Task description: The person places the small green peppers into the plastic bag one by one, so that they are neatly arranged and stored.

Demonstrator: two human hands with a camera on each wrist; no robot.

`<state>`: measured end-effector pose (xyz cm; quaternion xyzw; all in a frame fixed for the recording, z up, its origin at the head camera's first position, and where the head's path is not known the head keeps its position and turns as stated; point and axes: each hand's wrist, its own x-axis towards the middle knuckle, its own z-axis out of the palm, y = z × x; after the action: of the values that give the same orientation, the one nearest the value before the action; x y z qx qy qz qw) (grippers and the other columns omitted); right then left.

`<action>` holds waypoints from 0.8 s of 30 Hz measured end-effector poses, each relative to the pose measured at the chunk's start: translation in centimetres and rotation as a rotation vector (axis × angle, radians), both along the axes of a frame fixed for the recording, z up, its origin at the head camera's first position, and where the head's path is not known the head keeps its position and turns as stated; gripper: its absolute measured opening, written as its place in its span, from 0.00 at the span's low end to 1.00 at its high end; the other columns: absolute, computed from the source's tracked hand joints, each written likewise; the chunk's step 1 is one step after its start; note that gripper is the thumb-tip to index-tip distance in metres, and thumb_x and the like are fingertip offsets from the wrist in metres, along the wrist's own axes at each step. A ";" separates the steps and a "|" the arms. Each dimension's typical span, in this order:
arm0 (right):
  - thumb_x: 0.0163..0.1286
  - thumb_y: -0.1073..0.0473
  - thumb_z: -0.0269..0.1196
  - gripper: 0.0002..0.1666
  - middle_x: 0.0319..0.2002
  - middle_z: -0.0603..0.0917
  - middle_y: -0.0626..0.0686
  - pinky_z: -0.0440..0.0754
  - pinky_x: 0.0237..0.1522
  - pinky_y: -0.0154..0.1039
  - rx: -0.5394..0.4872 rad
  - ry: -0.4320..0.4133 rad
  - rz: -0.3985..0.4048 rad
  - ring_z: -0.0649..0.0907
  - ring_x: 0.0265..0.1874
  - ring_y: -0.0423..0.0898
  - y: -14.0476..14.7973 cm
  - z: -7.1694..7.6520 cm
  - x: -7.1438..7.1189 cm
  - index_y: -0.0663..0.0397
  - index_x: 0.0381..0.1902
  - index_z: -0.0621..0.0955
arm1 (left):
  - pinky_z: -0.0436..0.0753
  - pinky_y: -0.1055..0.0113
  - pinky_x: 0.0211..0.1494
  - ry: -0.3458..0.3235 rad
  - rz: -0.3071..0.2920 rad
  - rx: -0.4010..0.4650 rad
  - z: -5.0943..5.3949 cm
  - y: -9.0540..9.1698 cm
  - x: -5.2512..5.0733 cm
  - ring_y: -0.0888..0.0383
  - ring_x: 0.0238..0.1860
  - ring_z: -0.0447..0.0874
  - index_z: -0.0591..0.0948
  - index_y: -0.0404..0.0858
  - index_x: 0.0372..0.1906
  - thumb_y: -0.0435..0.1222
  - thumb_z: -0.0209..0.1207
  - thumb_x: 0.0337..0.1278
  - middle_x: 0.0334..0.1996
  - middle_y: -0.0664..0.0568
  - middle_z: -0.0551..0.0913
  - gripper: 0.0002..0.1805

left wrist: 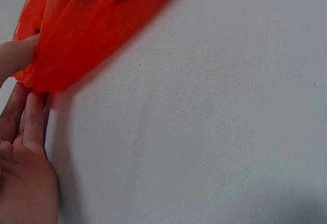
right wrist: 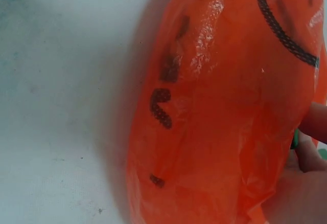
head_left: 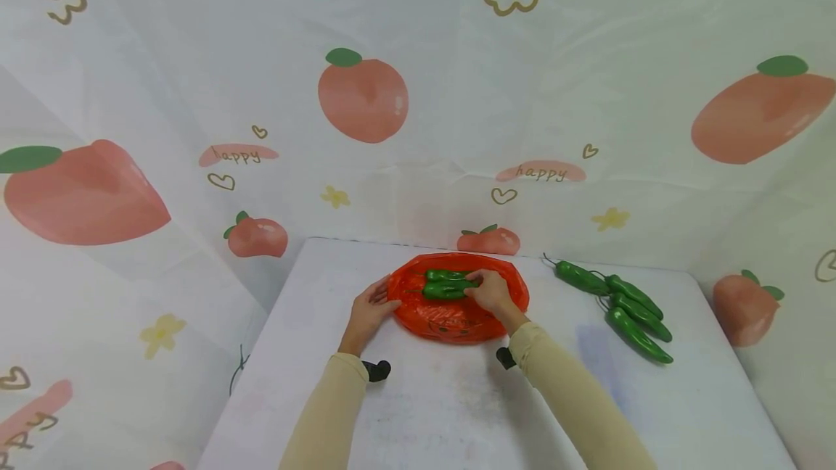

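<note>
A red plastic bag (head_left: 451, 325) lies opened out on the white table, two green peppers side by side in it. The left hand (head_left: 367, 314) pinches the bag's left edge, thumb on the inner side and fingers outside; the left wrist view shows this hand (left wrist: 25, 142) at a gathered fold of red plastic (left wrist: 76, 45). Over the bag's right part, the right hand (head_left: 493, 292) grips the right end of the lower pepper (head_left: 443, 289), close to the upper pepper (head_left: 444, 275). A sliver of green (right wrist: 295, 139) shows by the right hand's fingers (right wrist: 309, 155).
Several green peppers (head_left: 636, 336) lie loosely grouped on the table's right side. The white table (head_left: 431, 412) meets a printed cloth backdrop (head_left: 444, 194) behind and at both sides. A thin dark green strand (head_left: 240, 367) lies by the table's left edge.
</note>
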<state>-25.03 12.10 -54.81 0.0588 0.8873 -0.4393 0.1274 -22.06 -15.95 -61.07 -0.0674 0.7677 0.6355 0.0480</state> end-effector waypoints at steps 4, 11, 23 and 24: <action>0.68 0.63 0.68 0.18 0.54 0.85 0.61 0.86 0.59 0.49 0.038 0.003 -0.016 0.82 0.49 0.53 -0.3 0.1 0.2 0.59 0.55 0.84 | 0.76 0.51 0.75 0.001 -0.002 0.023 0.0 0.1 0.1 0.48 0.69 0.76 0.75 0.50 0.71 0.34 0.69 0.60 0.70 0.48 0.77 0.33; 0.69 0.63 0.68 0.18 0.52 0.86 0.63 0.87 0.56 0.48 0.050 -0.008 -0.033 0.82 0.47 0.54 -0.2 0.0 0.2 0.63 0.55 0.83 | 0.74 0.49 0.75 0.022 -0.012 0.025 0.0 0.1 0.1 0.47 0.70 0.75 0.74 0.48 0.72 0.34 0.69 0.60 0.70 0.47 0.76 0.34; 0.67 0.62 0.70 0.21 0.53 0.86 0.63 0.84 0.62 0.51 0.026 -0.029 -0.027 0.82 0.52 0.56 0.0 -0.2 0.0 0.64 0.56 0.81 | 0.74 0.49 0.76 0.007 -0.007 0.023 0.2 0.1 0.0 0.46 0.71 0.75 0.74 0.49 0.72 0.35 0.69 0.60 0.71 0.47 0.75 0.34; 0.67 0.62 0.70 0.22 0.54 0.85 0.64 0.84 0.63 0.52 0.022 -0.032 -0.023 0.82 0.52 0.56 0.0 -0.2 0.0 0.64 0.56 0.81 | 0.74 0.49 0.76 0.005 -0.007 0.019 0.1 0.1 0.0 0.47 0.70 0.75 0.74 0.49 0.72 0.35 0.69 0.61 0.71 0.47 0.75 0.34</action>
<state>-25.00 12.05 -55.01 0.0775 0.8892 -0.4299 0.1358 -22.01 -15.90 -60.93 -0.0624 0.7620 0.6427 0.0490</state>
